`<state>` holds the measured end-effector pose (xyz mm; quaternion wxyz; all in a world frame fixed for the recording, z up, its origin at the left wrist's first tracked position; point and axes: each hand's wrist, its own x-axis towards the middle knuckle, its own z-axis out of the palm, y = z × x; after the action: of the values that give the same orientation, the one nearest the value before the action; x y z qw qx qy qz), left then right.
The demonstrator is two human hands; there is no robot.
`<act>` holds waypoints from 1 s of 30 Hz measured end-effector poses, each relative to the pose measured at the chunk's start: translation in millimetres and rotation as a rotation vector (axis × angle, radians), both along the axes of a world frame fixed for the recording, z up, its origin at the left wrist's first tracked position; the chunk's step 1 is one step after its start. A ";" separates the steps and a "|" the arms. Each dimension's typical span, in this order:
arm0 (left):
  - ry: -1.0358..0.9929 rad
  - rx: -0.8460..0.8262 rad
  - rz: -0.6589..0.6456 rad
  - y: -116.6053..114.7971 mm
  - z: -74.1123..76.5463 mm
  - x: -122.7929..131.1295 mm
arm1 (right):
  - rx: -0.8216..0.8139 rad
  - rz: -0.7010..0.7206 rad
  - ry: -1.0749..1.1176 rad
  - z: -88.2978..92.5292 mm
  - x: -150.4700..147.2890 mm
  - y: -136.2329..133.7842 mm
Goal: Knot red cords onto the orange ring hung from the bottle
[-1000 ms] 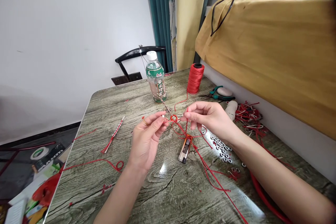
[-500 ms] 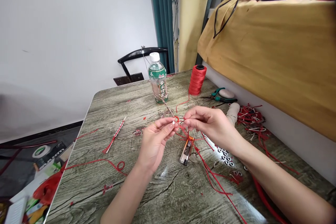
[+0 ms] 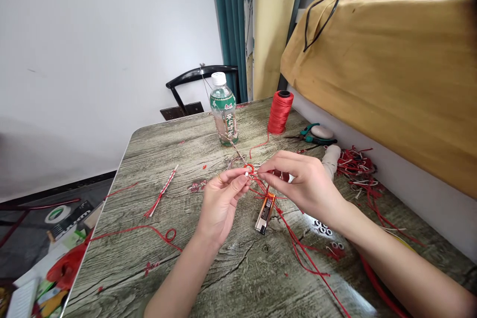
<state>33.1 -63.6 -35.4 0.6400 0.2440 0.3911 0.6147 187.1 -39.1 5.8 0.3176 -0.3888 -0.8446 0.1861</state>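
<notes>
My left hand (image 3: 223, 198) pinches red cord (image 3: 250, 168) between thumb and forefinger. A small white bit (image 3: 246, 174) shows at those fingertips. Close beside it, my right hand (image 3: 303, 174) has its thumb and forefinger together on a strand of the same cord; the exact grip is partly hidden. A thin twisted string (image 3: 238, 151) runs from the cord work to a green-labelled plastic bottle (image 3: 224, 114). Below the hands lies an orange and clear lighter (image 3: 265, 213), with loose red cord ends (image 3: 298, 243) trailing toward the front.
A red thread spool (image 3: 280, 113), green-handled pliers (image 3: 311, 134) and a heap of red and white cord scraps (image 3: 357, 166) sit along the right. Several small rings (image 3: 323, 227) lie by my right forearm. At left is a braided red-white piece (image 3: 164, 191).
My right hand has shifted slightly left, its fingers coming closer to the left fingertips. The left hand stays nearly in place, still pinching the cord.
</notes>
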 end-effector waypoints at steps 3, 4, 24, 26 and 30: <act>0.001 -0.002 -0.004 -0.4 -0.4 0.0 | 0.001 0.018 0.007 -1.3 0.4 0.4; 0.002 0.000 -0.007 -0.5 -0.6 -0.1 | 0.000 0.021 0.013 -1.6 0.5 0.5; 0.028 -0.005 -0.058 -1.9 -1.3 1.5 | -0.066 0.005 0.052 -2.0 -1.9 0.8; 0.028 -0.005 -0.061 -1.9 -1.4 1.6 | -0.086 0.006 0.063 -2.3 -2.3 0.4; 0.025 -0.013 -0.064 -2.0 -1.5 2.1 | -0.132 0.015 0.082 -4.4 -3.0 -0.8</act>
<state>35.2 -65.6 -36.9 0.6560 0.2600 0.3952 0.5881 184.0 -39.9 1.4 0.3243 -0.3945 -0.8197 0.2595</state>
